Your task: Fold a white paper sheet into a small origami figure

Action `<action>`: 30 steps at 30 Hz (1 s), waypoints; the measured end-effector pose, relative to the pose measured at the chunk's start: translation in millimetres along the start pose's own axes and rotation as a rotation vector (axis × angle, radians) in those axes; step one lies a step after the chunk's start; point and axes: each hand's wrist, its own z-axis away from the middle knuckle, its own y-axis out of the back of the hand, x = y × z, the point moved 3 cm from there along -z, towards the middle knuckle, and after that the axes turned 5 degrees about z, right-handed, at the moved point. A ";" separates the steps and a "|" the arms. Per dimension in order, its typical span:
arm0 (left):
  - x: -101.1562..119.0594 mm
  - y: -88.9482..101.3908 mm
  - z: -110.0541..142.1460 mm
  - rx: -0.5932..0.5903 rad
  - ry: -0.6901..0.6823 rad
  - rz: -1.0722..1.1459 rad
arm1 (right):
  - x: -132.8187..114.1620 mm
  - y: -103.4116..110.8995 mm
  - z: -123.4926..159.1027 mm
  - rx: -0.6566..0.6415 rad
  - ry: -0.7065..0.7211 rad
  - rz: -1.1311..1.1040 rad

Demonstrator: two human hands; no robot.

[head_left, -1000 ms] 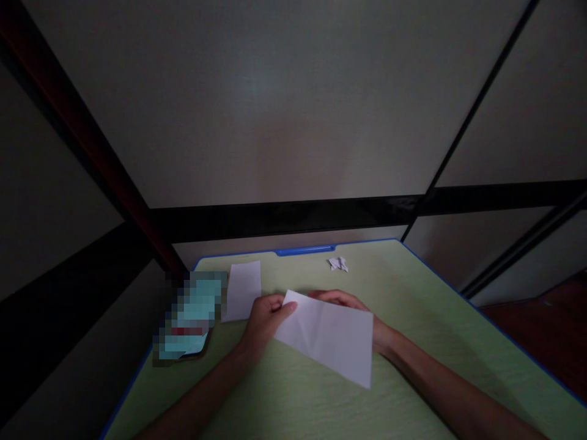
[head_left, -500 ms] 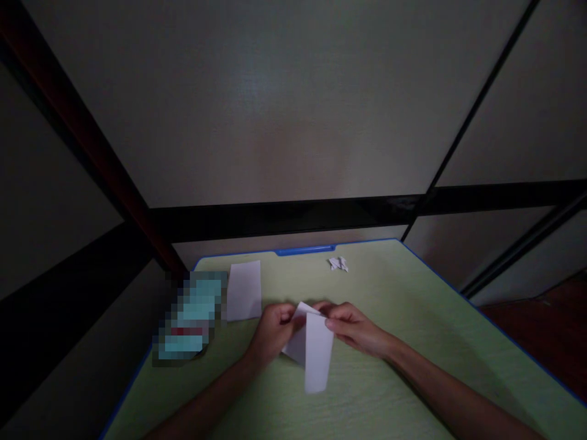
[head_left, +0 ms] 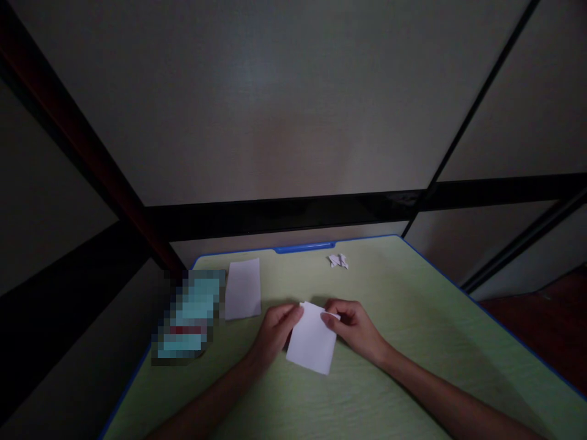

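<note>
A folded sheet of white paper (head_left: 312, 342) is held over the near middle of the table, tilted slightly. My left hand (head_left: 276, 333) pinches its upper left corner, thumb on top. At the upper right corner, my right hand (head_left: 352, 325) grips the paper between thumb and fingers. The fingers behind the sheet are partly hidden. Beyond my hands lies a small folded white paper piece (head_left: 338, 261), near the table's far edge.
The light green table (head_left: 403, 366) has a blue rim and a blue handle-like strip (head_left: 305, 248) at the back. White paper (head_left: 243, 289) lies at the left, beside a blurred-out turquoise object (head_left: 190, 315). A panelled wall or cabinet front (head_left: 284, 110) rises behind the table.
The flap that hung loose over the paper now lies flat against the rest, making one smaller rectangle. My left hand's thumb has come onto its top corner.
</note>
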 end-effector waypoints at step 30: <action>-5.7 -3.2 2.3 -0.040 -0.037 -0.293 | -4.2 -1.7 -2.3 -0.119 -0.082 -0.189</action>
